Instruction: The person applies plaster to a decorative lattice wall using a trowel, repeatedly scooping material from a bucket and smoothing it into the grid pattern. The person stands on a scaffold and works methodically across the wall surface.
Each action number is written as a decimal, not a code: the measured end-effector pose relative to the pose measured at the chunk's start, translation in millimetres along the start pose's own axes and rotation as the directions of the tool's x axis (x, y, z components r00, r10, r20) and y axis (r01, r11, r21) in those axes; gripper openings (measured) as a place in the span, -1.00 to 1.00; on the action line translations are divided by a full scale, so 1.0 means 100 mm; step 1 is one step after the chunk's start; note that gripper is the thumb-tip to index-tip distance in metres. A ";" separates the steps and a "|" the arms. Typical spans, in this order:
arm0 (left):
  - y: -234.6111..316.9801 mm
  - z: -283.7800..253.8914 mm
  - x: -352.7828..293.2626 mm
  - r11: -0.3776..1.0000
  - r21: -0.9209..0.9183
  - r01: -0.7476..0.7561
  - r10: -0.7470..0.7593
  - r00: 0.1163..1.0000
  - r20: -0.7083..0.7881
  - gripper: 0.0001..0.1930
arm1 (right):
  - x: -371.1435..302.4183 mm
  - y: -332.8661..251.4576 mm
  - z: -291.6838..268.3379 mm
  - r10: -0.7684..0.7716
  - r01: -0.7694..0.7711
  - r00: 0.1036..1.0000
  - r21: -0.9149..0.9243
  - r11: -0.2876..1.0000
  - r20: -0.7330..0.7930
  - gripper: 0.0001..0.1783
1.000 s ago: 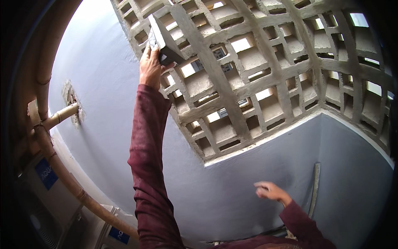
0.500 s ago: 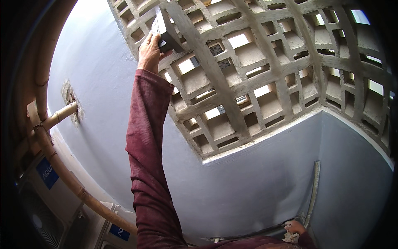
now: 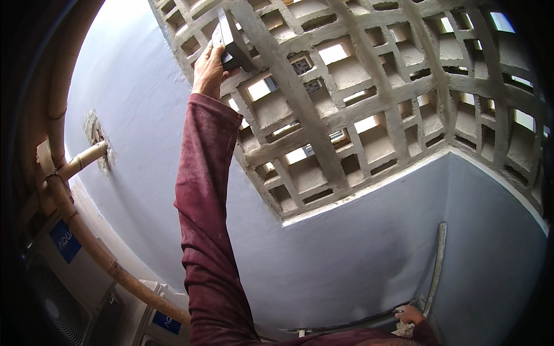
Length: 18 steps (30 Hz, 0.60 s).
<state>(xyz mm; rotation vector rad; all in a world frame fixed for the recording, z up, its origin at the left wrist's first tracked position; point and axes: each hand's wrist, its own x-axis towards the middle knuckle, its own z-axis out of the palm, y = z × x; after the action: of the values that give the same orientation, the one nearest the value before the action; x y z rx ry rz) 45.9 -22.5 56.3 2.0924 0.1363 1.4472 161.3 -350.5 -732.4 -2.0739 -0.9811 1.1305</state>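
Observation:
My left hand reaches high up on a stretched arm in a maroon sleeve. Its fingers are closed on a dark rectangular block with a paler long side, whose exact kind I cannot make out. The block is held up at the left border of the concrete lattice wall; whether it touches the concrete is unclear. Low at the right, my right hand is closed beside a whitish crumpled lump, perhaps a rag, and seems to grip it. Its fingers are partly hidden.
Smooth grey-blue plastered wall lies below and left of the lattice. Bamboo poles run down the left side, one meeting a rough hole in the wall. Air-conditioner outdoor units stand beneath. A narrow strip runs near the right corner.
Almost nothing differs. My left hand stays high with the dark block, and my right hand stays low by the whitish lump; the view has shifted very slightly.

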 end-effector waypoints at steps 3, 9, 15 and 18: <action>0.00 0.01 -0.01 1.000 0.019 -0.006 0.006 1.000 -0.001 -0.64 | 0.05 0.09 0.07 -0.004 0.004 1.000 -0.044 0.999 -0.001 -0.44; 0.00 0.01 0.00 0.999 -0.027 -0.024 0.024 1.000 0.003 -0.59 | 0.11 0.28 0.13 0.028 -0.026 0.999 -0.052 0.998 0.029 -0.44; 0.01 0.06 -0.01 1.000 0.024 -0.014 0.014 1.000 0.005 -0.63 | 0.10 0.31 0.10 0.043 -0.040 0.999 -0.093 0.995 0.032 -0.43; 0.02 0.08 0.00 0.999 0.030 -0.015 0.015 1.000 -0.004 -0.65 | 0.11 0.31 0.07 0.050 -0.045 0.998 -0.115 0.992 0.043 -0.43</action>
<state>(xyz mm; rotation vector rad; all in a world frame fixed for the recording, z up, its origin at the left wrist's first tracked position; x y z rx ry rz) 52.2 -27.3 55.3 2.1188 0.1450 1.4669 169.1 -358.2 -763.7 -2.1815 -1.0452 1.1755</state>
